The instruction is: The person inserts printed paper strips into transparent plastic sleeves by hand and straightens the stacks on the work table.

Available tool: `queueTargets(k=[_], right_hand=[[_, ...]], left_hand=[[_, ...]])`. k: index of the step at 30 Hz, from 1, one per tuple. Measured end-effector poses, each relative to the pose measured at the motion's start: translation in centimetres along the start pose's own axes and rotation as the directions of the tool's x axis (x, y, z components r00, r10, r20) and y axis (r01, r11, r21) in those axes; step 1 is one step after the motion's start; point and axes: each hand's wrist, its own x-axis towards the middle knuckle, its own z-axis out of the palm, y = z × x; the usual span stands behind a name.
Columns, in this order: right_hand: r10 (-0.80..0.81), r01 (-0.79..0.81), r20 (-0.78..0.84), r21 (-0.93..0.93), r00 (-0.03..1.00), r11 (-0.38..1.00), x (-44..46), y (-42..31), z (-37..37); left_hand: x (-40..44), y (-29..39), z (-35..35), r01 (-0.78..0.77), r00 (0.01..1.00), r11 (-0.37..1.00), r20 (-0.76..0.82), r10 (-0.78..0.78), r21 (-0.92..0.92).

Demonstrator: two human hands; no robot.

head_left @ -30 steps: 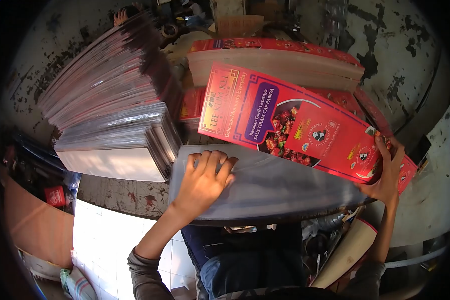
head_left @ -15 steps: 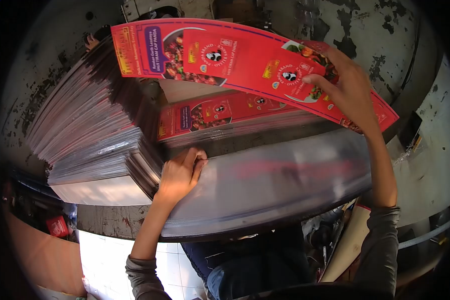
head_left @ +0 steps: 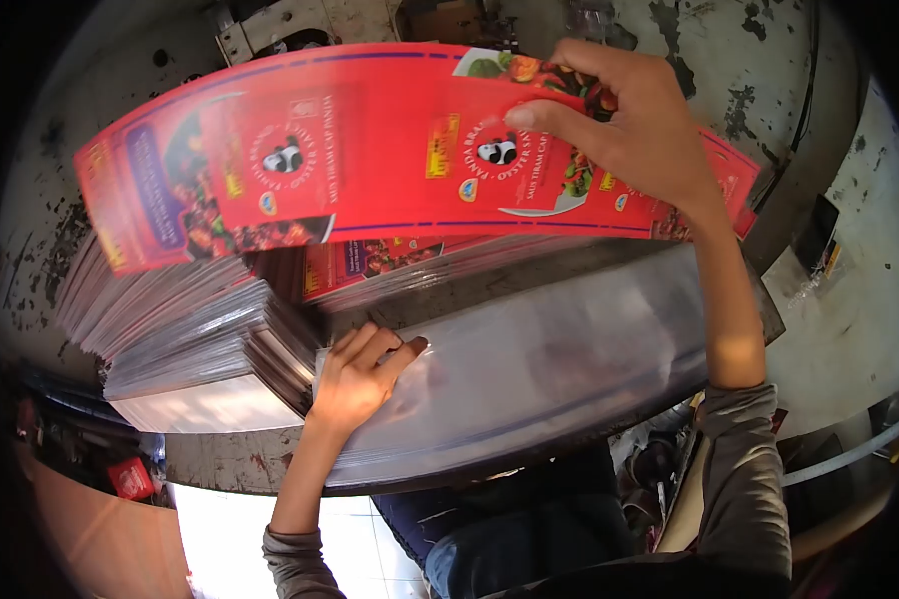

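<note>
My right hand [head_left: 634,125] grips a long red printed strip [head_left: 380,150] by its upper edge, thumb on the front face. Panda logos, food pictures and a purple label run along the strip, which bows and is held above the table. My left hand [head_left: 355,384] has its fingers curled at the left end of a stack of clear plastic sleeves [head_left: 549,369], seemingly pinching the top one; the exact grip is partly hidden. Behind the sleeves lies a pile of the same red strips [head_left: 410,258], partly covered by the held one.
At the left, a large fanned stack of filled sleeves [head_left: 185,344] leans close to my left hand. The dark table edge [head_left: 230,459] runs before my lap. A dark phone-like object [head_left: 819,225] lies at the right. A red packet [head_left: 130,479] is low on the left.
My right hand has moved left with the red strip, whose left end has swung left and down over the fanned stack. My left hand has shifted slightly, its thumb now stretched further right.
</note>
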Motion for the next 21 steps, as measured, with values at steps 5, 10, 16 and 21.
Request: queueTargets(k=[5,10,16,21], right_hand=[[-0.274,0.281,-0.088,0.078,0.958,0.957,1.8,-6.0,4.2],[-0.22,0.262,-0.151,0.384,0.964,0.885,4.4,-13.7,8.9],[-0.101,0.16,-0.135,0.559,0.986,0.813,5.0,-18.5,12.9],[-0.143,0.202,-0.17,0.414,0.975,0.888,3.9,-15.8,14.1]], left_hand=[[0.4,0.6,0.4,-0.023,0.995,0.998,-0.1,0.029,0.059],[-0.4,0.5,0.2,-0.007,0.995,0.984,0.095,-0.01,0.175],[-2.2,0.5,0.7,-0.004,1.0,0.893,0.027,-0.009,0.449],[-2.5,-0.1,1.0,-0.018,1.0,0.918,0.022,0.01,0.397]])
